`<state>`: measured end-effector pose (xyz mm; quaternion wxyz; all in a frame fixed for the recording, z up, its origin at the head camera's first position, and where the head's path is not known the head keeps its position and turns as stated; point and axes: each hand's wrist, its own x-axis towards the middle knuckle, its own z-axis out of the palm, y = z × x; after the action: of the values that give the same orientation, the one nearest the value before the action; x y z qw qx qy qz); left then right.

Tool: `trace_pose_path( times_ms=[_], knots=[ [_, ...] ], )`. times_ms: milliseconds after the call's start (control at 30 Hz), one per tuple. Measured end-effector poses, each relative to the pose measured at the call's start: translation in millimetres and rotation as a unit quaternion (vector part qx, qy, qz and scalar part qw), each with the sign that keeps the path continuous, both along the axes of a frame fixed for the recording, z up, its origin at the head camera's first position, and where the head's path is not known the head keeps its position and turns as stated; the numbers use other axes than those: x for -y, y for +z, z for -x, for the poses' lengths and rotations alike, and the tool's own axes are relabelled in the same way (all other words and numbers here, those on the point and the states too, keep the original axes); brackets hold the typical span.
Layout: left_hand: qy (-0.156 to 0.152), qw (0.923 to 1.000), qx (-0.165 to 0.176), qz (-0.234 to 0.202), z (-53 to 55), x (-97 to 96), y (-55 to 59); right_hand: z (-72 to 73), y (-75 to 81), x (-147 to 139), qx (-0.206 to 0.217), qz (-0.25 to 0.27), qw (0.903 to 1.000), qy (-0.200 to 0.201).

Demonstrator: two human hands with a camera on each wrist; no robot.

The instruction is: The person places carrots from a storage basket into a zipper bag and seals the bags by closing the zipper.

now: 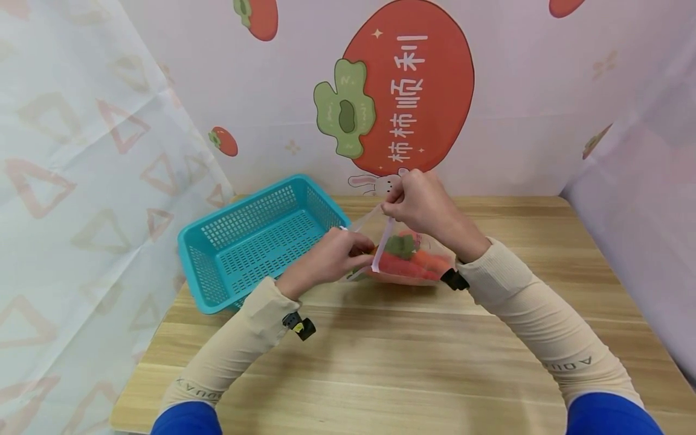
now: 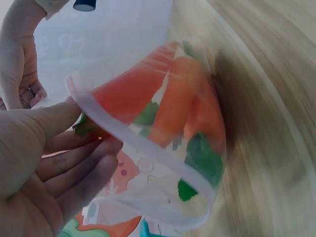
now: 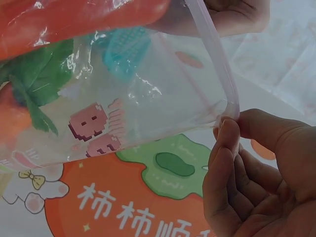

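A clear zip bag [image 1: 384,243] with a pale pink edge and pink printed figures lies on its side, its mouth toward the left. Inside are red and orange carrots [image 2: 175,101] with green leaves [image 2: 202,158]. My left hand [image 1: 336,258] is at the bag's mouth, thumb and fingers around the end of a red carrot [image 2: 131,94], where a bit of green shows. Above the bag, my right hand [image 1: 421,202] pinches the top corner of its edge between thumb and forefinger and holds it raised. The bag's far end is partly hidden by my right wrist.
A blue-green plastic basket [image 1: 266,244] with perforated walls stands left of the bag, close to my left forearm. Both rest on a wooden table [image 1: 413,362]. A printed cloth [image 1: 516,121] hangs behind, with more cloth along both sides.
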<state>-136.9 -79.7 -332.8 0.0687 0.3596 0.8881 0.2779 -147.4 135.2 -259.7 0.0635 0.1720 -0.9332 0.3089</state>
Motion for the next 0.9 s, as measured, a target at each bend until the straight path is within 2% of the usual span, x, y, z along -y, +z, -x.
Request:
trace_pose_path(
  times_ms=[167, 300, 400, 467, 567, 733, 900],
  knots=[
    [-0.01, 0.999, 0.015, -0.042, 0.0, 2.1, 0.9, -0.7, 0.4, -0.9, -0.014, -0.002, 0.9999, 0.005],
    [-0.005, 0.9951, -0.019, -0.097, 3.5, 14.1, 8.4, -1.0, 1.0, -2.4, -0.016, 0.002, 0.9998, 0.011],
    [0.004, 0.9915, -0.051, -0.119, 8.1, 26.1, 14.8, -1.5, 1.0, -4.3, -0.012, 0.006, 0.9998, 0.012],
    [0.011, 0.9913, -0.062, -0.116, 12.0, 34.2, 16.9, -1.4, 1.0, -5.3, -0.009, 0.008, 0.9998, 0.014],
    [0.012, 0.9938, -0.057, -0.095, 19.0, 43.3, 14.8, -1.1, 0.6, -6.6, -0.007, 0.008, 0.9998, 0.018],
    [0.001, 0.9976, -0.054, -0.043, 32.0, 49.0, 2.5, -0.7, 1.1, -7.4, -0.011, 0.002, 0.9997, 0.024],
    [-0.004, 0.9983, -0.051, -0.029, 40.7, 48.4, -6.1, -1.0, 3.8, -6.9, -0.007, 0.005, 0.9996, 0.027]
  ],
)
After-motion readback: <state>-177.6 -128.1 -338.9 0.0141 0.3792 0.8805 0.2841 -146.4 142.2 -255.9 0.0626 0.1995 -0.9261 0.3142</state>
